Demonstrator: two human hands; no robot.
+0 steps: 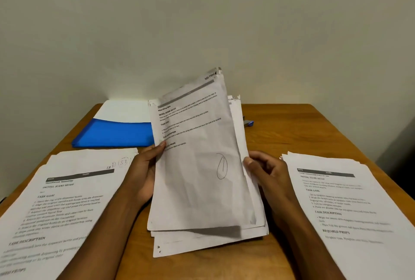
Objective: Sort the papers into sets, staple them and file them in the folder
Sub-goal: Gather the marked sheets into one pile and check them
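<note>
A creased stack of printed papers (199, 167) stands tilted up in the middle of the wooden table (292, 135), its lower edge near the table. My left hand (146, 167) grips its left edge, thumb on the front sheet. My right hand (265, 167) holds the right edge, fingers curled round the sheets. A second pile of papers (62, 207) lies flat at the left, a third pile (343, 203) at the right. A blue folder (116, 133) lies open behind the held stack, a white sheet (123, 108) in it. A stapler (249, 123) peeks out behind the stack, mostly hidden.
A plain wall (202, 21) rises right behind the table's far edge. A dark object (402, 144) stands beyond the table at the far right. Bare wood shows between the piles and in front of the held stack.
</note>
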